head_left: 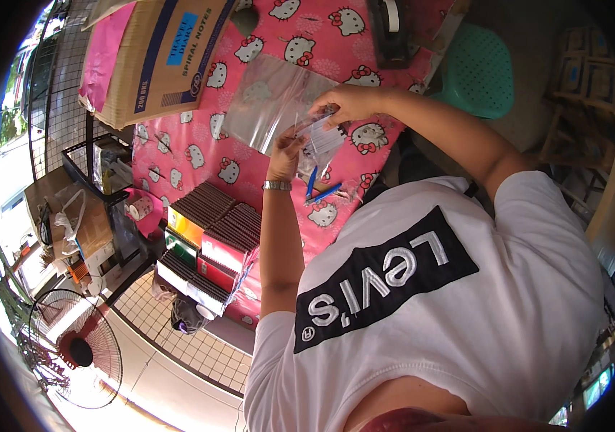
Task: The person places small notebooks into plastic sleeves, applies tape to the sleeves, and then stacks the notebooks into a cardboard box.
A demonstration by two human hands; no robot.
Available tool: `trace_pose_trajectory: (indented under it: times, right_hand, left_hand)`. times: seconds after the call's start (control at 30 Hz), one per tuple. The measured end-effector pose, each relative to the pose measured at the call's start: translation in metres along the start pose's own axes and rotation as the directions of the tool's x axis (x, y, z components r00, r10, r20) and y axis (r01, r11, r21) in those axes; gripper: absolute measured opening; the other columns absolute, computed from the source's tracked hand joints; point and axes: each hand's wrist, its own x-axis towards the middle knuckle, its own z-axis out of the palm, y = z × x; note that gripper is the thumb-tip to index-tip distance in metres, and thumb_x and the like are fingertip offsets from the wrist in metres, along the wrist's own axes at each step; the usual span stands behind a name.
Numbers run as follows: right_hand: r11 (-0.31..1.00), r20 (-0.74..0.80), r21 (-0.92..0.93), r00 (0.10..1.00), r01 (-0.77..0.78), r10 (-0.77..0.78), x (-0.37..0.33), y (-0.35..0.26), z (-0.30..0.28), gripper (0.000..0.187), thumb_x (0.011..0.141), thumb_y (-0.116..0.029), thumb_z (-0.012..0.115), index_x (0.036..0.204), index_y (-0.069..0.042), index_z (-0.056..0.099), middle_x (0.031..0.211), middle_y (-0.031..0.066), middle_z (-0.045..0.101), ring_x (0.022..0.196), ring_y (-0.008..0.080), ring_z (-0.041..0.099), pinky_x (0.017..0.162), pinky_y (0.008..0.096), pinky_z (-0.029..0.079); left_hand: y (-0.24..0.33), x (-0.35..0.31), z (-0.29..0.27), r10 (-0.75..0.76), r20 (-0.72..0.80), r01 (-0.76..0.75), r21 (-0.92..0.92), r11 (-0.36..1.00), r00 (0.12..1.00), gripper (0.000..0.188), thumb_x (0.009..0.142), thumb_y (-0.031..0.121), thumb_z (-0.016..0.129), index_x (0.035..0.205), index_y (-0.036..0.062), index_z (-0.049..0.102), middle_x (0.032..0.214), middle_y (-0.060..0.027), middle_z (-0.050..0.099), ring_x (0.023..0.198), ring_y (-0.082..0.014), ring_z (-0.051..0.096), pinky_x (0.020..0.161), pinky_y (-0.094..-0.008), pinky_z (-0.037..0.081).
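Note:
Between my two hands is a small clear plastic packet (324,141) with white contents and black marks along its edge; I cannot make out exactly what is inside. My left hand (288,153), with a metal-banded watch at the wrist, pinches the packet's left side. My right hand (347,105) grips its upper side, fingers bent over the edge. Just beyond and left of the hands, a large clear plastic sheet or bag (264,104) lies flat on the table. Close below the packet rests a blue-handled hand tool (321,191), its handles spread.
A pink patterned cloth covers the table (170,162). Stacks of spiral notebooks (214,234) stand at its near left, a cardboard box (156,61) at the far left. A black tape dispenser (391,36) sits at the far edge, beside a green plastic stool (476,72). A fan (80,351) stands lower left.

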Motion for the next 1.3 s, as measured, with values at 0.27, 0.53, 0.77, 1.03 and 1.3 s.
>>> trace_pose_trajectory:
  times: [0.27,0.53,0.77,1.03,1.3]
  right_hand:
    - [0.977,-0.298,-0.189,0.943,0.093,-0.148,-0.002,-0.016,0.018,0.028,0.067,-0.009,0.070,0.095,-0.004,0.066,0.086,0.0091,0.059,0.074,0.0218,0.060,0.066,0.0330,0.049]
    - [0.841,-0.107,-0.405,0.895,0.359,-0.433,-0.045,-0.031,0.010,0.022,0.073,-0.010,0.067,0.094,-0.003,0.065,0.100,0.0056,0.056,0.095,0.0235,0.055,0.079,0.0355,0.046]
    - [0.844,-0.447,-0.536,0.856,-0.023,-0.260,-0.025,-0.021,0.055,0.017,0.076,-0.025,0.071,0.081,-0.009,0.066,0.104,0.0020,0.051,0.101,0.0226,0.047,0.088,0.0410,0.037]
    - [0.923,-0.695,-0.385,0.648,0.032,-0.312,-0.025,-0.006,0.027,0.020,0.079,-0.030,0.070,0.074,-0.010,0.070,0.110,0.0060,0.061,0.103,0.0263,0.053,0.088,0.0412,0.040]
    - [0.651,-0.592,0.753,0.336,-0.093,0.733,-0.099,0.065,-0.054,0.020,0.087,-0.028,0.067,0.093,-0.011,0.061,0.072,-0.0028,0.054,0.061,0.0091,0.050,0.059,0.0240,0.044]
  left_hand:
    - [0.012,0.001,0.033,0.619,-0.021,-0.253,0.901,0.352,0.785,0.019,0.067,0.003,0.073,0.085,0.0088,0.073,0.086,-0.0074,0.063,0.078,-0.0222,0.062,0.060,-0.0329,0.049]
    - [0.023,-0.036,0.046,0.562,0.350,-0.482,0.871,0.101,0.750,0.037,0.065,0.014,0.078,0.096,-0.0020,0.065,0.103,-0.0109,0.063,0.102,-0.0325,0.057,0.084,-0.0405,0.048]
    - [-0.007,-0.024,0.039,0.672,-0.048,-0.290,0.877,0.382,0.739,0.023,0.063,0.007,0.079,0.084,0.0124,0.072,0.105,-0.0064,0.056,0.098,-0.0260,0.053,0.085,-0.0357,0.045]
    - [0.005,-0.020,0.055,0.478,-0.419,0.209,0.877,0.432,0.772,0.020,0.062,0.029,0.081,0.078,0.0179,0.076,0.120,0.0006,0.049,0.122,-0.0273,0.032,0.100,-0.0482,0.027]
    - [0.036,-0.002,0.055,0.392,-0.295,0.227,0.950,0.213,0.871,0.023,0.060,0.029,0.079,0.074,0.0133,0.070,0.101,-0.0020,0.065,0.107,-0.0281,0.051,0.096,-0.0454,0.029]
